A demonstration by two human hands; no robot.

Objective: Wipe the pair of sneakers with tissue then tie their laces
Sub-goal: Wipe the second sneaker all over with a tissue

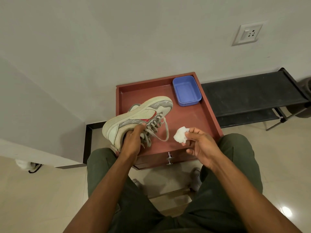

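Note:
A white and grey sneaker (134, 115) with a red side mark is held tipped on its side over the left edge of the red-brown table top (193, 121), sole turned away from me. My left hand (133, 138) grips it at the heel opening, fingers inside the collar. Its loose laces (163, 130) hang down onto the table. My right hand (200, 142) pinches a crumpled white tissue (180, 136) just right of the laces, apart from the shoe. A second sneaker is not in view on the table.
A blue plastic tub (186, 90) sits at the table's far right corner. A black low rack (252, 96) stands to the right against the wall. A drawer knob (169, 158) faces me between my knees. A white item with a black cord (27, 164) lies on the floor left.

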